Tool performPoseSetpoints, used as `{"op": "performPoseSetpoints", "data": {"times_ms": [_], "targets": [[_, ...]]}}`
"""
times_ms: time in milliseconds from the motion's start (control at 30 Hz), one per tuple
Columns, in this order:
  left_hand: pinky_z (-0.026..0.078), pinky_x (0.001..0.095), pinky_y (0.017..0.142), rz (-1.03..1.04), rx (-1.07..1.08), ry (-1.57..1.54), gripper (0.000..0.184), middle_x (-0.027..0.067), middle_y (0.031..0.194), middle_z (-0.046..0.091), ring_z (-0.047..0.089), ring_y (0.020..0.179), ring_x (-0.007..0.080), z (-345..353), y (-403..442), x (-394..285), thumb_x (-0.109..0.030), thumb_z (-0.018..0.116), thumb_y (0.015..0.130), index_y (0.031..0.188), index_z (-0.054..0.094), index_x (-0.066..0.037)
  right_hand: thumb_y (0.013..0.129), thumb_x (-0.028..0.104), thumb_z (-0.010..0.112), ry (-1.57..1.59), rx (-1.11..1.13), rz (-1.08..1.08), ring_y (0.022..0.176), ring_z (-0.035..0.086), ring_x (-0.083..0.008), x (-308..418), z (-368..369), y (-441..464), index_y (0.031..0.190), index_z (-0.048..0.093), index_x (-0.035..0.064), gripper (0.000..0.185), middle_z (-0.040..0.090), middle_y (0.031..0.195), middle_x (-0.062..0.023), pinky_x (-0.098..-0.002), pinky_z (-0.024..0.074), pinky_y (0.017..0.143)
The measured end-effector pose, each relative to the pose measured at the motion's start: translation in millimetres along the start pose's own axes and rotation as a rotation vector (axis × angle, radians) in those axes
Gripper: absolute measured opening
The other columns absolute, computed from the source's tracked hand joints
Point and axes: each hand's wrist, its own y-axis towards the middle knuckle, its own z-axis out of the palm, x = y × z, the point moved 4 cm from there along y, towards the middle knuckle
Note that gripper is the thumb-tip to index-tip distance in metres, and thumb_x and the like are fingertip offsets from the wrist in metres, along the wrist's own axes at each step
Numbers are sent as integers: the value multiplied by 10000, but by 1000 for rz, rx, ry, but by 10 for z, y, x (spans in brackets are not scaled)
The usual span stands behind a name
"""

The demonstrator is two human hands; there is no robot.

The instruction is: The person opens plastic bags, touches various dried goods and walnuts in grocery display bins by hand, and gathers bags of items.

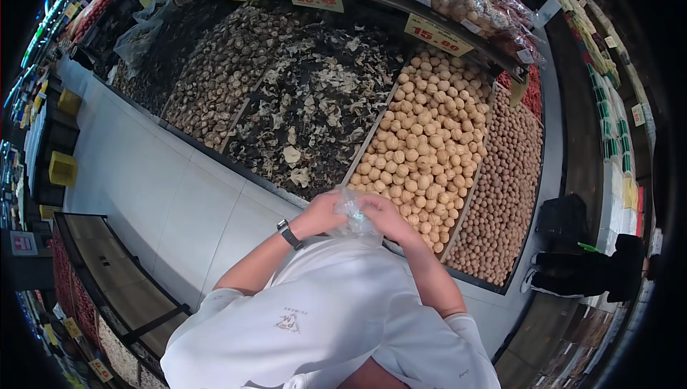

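Close in front of my body, a clear plastic bag (351, 210) is bunched between both hands. My left hand (320, 214), with a dark watch on its wrist, has its fingers closed on the left side of the bag. From the right, my right hand (383, 215) pinches the bag's other side. Whether anything lies inside the bag I cannot make out. Just beyond my hands are loose walnuts (426, 153) in a bin, with dried black fungus (308, 113) in the section to the left.
Dried mushrooms (222, 67) fill a section farther left, and small round brown nuts (501, 181) the one at right. Price signs (438, 35) hang from the upper shelf. A person in dark clothes (622, 267) stands at right. A low wooden stand (118, 274) is at left.
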Motion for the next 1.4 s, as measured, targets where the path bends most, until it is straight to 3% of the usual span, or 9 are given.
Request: {"op": "performPoseSetpoints", "data": {"times_ms": [100, 200, 267, 367, 533, 700, 733, 967, 1400], "targets": [[467, 370, 948, 123, -288, 115, 431, 211, 1206, 592, 589, 1093, 334, -181, -92, 123, -124, 675, 753, 1164, 616, -6, 982, 174, 542, 247, 42, 192, 848, 615, -111, -58, 283, 79, 1093, 666, -15, 252, 678, 954, -27, -265, 502, 764], [415, 333, 1029, 201, -435, -14, 500, 152, 1313, 528, 480, 1258, 207, -306, -152, 151, -43, 604, 777, 1275, 558, -12, 1001, 198, 505, 443, 71, 286, 885, 614, -106, -79, 540, 226, 1109, 663, -13, 284, 675, 973, -32, -267, 496, 790], [417, 326, 1037, -38, -127, -494, 548, 119, 1286, 558, 509, 1224, 187, -288, -159, 316, -28, 571, 799, 1341, 496, -5, 1002, 212, 509, 421, 45, 247, 923, 615, -120, -158, 631, 333, 1116, 659, -17, 296, 677, 990, -47, -276, 491, 819], [428, 326, 1025, -66, -43, -532, 521, 87, 1264, 579, 538, 1184, 176, -279, -170, 517, -9, 542, 819, 1339, 507, -1, 1006, 235, 508, 308, -26, 186, 997, 613, -153, -459, 675, 437, 1144, 643, -22, 321, 675, 1045, -82, -290, 478, 881], [501, 288, 880, -122, -224, -512, 405, 71, 1094, 671, 627, 998, 152, -320, -87, 703, 10, 560, 836, 1239, 598, 6, 986, 289, 539, 39, -196, 19, 1094, 603, -243, -11, 442, 229, 1230, 593, -15, 393, 643, 1171, -152, -330, 447, 978], [510, 279, 794, -139, -324, -525, 342, 51, 1025, 682, 632, 886, 121, -381, 0, 740, 27, 549, 840, 1169, 635, 3, 803, 303, 726, -906, -631, -251, 1235, 503, -375, 151, -154, -186, 1300, 545, 33, 594, 525, 1304, -215, -422, 419, 1042], [506, 270, 753, -126, -369, -577, 295, 35, 979, 678, 621, 836, 105, -376, 33, 770, 25, 546, 842, 1118, 648, -2, 732, 256, 762, -938, -627, -265, 1286, 437, -410, 121, -248, -207, 1309, 527, 37, 660, 457, 1364, -218, -475, 382, 1075], [485, 252, 688, -78, -451, -414, 194, -6, 888, 654, 590, 781, 72, -279, 200, 791, 17, 518, 861, 980, 666, -23, 717, 201, 765, -973, -770, -233, 1366, 332, -428, -42, -720, -364, 1373, 444, 38, 748, 348, 1457, -235, -500, 320, 1127], [486, 251, 754, -72, -380, -180, 279, 20, 931, 703, 602, 841, 85, -82, 613, 583, -11, 508, 871, 1076, 697, 3, 749, 400, 801, -920, -983, -25, 1448, 184, -426, -622, -1500, -625, 1471, 291, -30, 984, 190, 1560, -243, -502, 203, 1192]]}}
